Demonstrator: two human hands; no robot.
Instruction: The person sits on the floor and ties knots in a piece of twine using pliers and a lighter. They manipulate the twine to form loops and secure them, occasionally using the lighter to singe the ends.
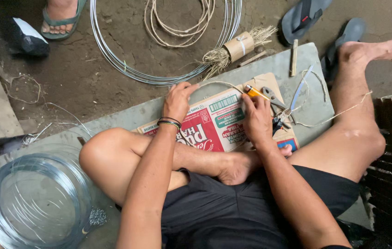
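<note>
We see the left hand point(177, 99) and right hand point(257, 117) each with a closed grip on a thin bent wire point(219, 83), arched over a printed cardboard sheet point(214, 124) on the floor, an orange lighter point(254, 92) just beside the right fingers.

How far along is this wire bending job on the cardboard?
Early, it seems. Both hands, left hand and right hand, press one curved strand against the cardboard; no finished piece shows. Pliers and lighter lie beside it. Large wire coils remain unused.
</note>
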